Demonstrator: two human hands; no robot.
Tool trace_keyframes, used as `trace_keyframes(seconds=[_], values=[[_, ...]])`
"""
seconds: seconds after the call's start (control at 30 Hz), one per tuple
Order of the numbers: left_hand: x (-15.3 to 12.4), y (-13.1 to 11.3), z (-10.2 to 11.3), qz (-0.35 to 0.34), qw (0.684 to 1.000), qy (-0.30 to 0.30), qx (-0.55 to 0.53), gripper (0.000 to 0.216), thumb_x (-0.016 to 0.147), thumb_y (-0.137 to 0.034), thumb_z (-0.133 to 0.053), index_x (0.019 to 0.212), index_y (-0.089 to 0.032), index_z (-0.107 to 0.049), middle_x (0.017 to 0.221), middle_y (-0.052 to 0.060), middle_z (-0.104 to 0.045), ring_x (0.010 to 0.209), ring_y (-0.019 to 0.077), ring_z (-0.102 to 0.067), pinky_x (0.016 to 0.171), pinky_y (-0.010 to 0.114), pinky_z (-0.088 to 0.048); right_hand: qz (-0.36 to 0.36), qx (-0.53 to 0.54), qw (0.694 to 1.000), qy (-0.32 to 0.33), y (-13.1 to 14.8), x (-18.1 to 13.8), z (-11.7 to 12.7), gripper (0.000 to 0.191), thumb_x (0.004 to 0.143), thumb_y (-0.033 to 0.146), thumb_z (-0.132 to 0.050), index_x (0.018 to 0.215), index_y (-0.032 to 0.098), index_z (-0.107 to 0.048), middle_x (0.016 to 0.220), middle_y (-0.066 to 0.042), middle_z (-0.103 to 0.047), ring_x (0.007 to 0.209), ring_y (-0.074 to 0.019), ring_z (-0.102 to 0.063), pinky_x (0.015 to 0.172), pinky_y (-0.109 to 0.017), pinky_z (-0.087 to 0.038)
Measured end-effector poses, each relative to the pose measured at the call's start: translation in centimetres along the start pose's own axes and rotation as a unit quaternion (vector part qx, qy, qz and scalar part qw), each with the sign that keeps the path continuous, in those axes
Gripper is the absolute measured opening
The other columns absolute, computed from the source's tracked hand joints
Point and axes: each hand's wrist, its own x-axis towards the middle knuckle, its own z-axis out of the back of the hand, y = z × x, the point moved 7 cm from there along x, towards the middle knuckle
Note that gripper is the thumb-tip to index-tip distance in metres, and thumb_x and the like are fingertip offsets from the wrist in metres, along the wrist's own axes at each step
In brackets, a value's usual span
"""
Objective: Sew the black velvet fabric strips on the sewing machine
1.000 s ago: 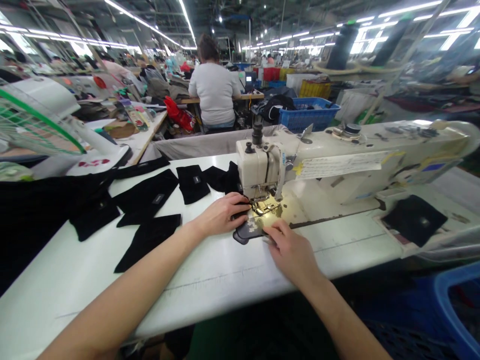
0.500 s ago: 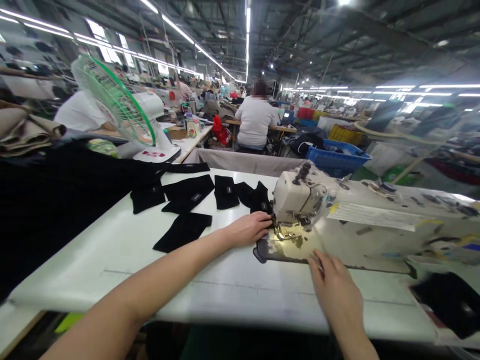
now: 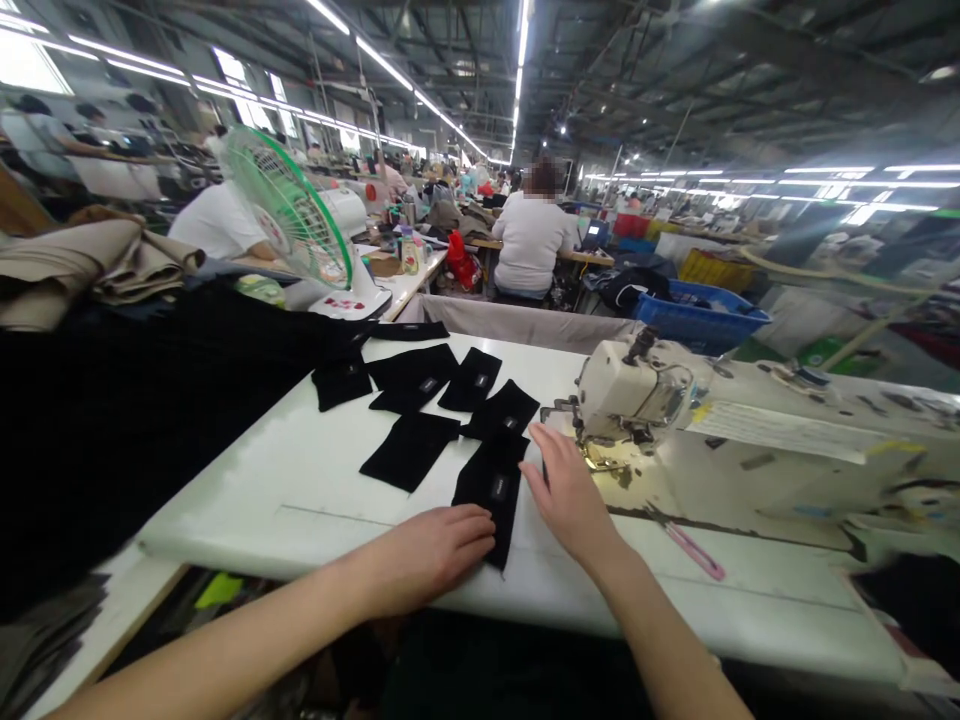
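A black fabric piece (image 3: 480,475) with a small label lies flat on the white table near its front edge. My left hand (image 3: 442,555) rests on its lower left edge, fingers laid together on the cloth, thumb hidden. Beside its upper right edge is my right hand (image 3: 566,490), open, thumb and fingers apart and nothing seen between them. Close behind that hand stands the head of a sewing machine (image 3: 622,390), its lamp lit. Pink-handled thread snips (image 3: 697,552) lie on the table to the right. More labelled black pieces (image 3: 412,450) spread out behind my left hand.
A large heap of black cloth (image 3: 150,420) covers the left side, with folded beige fabric (image 3: 97,260) above it. A green-rimmed fan (image 3: 300,210) stands at the back left. Behind the table sit a co-worker (image 3: 529,240) and a blue crate (image 3: 701,315). Dark cloth (image 3: 915,605) lies at far right.
My left hand has come back from the needle area toward the front edge, with a labelled black piece now under it. My right hand has released the snips and moved left.
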Motion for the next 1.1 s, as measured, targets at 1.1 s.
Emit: trace_keyframes(seconds=[1.1], values=[[-2.2,4.6,2.2,0.139,0.988,-0.033,-0.053,0.03,0.099,-0.037,-0.051,0.115,-0.018,-0.066,0.098,0.009,-0.071,0.09,0.0215,-0.066,0.08,0.032,-0.053,-0.18,-0.075,0.973,0.122,-4.5,3.5,-5.7,0.005,0.079,0.021,-0.06,0.077,0.022,-0.055,0.085,-0.007,-0.063,0.086,-0.0251,-0.062,0.08,-0.037,-0.047]])
